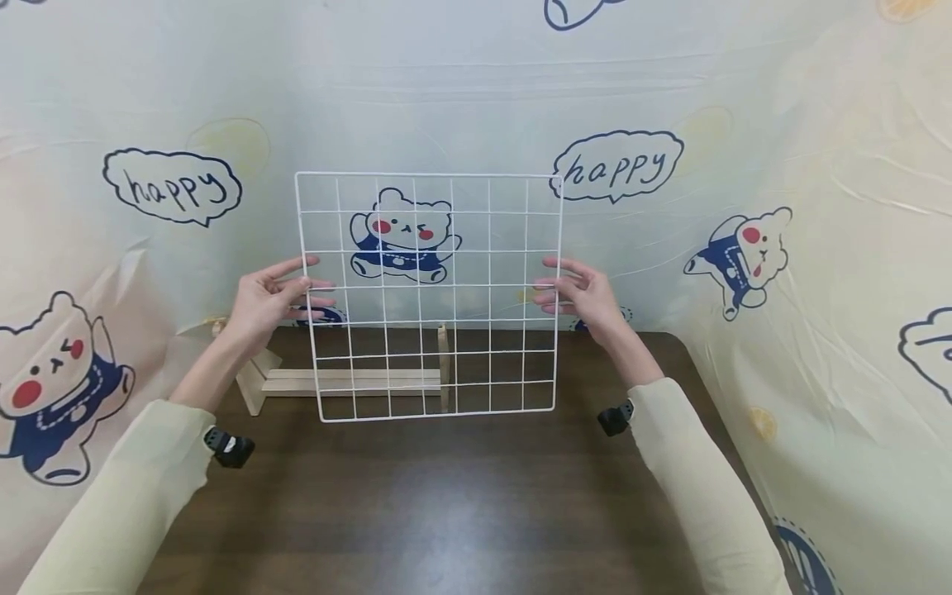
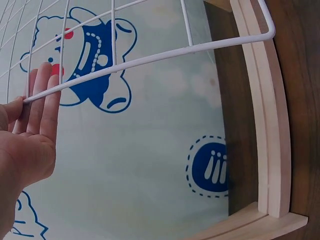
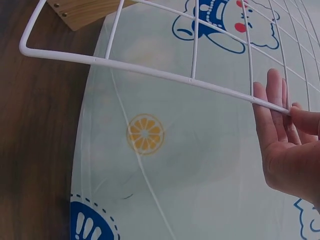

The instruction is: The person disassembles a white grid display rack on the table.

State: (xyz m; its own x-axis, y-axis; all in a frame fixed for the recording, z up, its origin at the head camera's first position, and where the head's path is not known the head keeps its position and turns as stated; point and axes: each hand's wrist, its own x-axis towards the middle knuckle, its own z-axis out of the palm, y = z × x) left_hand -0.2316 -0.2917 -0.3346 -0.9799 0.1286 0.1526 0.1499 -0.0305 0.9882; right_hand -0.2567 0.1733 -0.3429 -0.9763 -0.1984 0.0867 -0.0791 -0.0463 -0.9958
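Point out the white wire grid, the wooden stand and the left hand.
White wire grid (image 1: pixel 419 287): head view, a wire crossing near its middle.
Wooden stand (image 1: pixel 288 386): head view, left stretch of its crossbar.
Left hand (image 1: pixel 260 306): head view, near the thumb's base.

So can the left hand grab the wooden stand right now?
Probably not right now: the left hand is pinching the wire grid, which also sits in front of much of the wooden stand. If it let go, the stand's left end, outside the grid, looks near enough to touch.
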